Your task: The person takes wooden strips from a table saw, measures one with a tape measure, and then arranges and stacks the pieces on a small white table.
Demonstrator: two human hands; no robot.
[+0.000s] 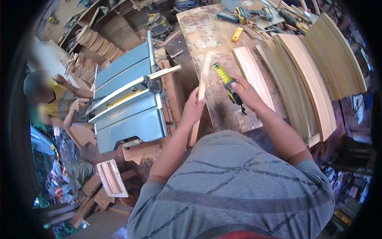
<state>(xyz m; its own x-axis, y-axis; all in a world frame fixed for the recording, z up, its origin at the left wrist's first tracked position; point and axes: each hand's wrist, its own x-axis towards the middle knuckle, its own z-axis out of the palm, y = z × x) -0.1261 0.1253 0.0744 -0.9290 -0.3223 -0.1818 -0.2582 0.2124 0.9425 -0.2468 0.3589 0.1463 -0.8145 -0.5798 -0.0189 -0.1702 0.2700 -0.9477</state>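
My left hand (193, 107) is closed around the lower end of a narrow wooden strip (205, 71), which points away from me over the workbench's left edge. In my right hand (247, 93) is a yellow and black tape measure (234, 93), with a short length of yellow blade (219, 71) reaching out toward the strip. The blade and the strip are apart. To the right of the tape measure, a pale wooden board (254, 75) lies flat on the workbench (199, 30).
Left of me stands a table saw (129, 67) with a fence; a co-worker (59, 95) at its far side holds a stick over it. Long boards (306, 79) lie on the right. Cordless drills (242, 15) and a yellow level (237, 34) are at the bench's back. A shop vacuum (158, 24) stands behind.
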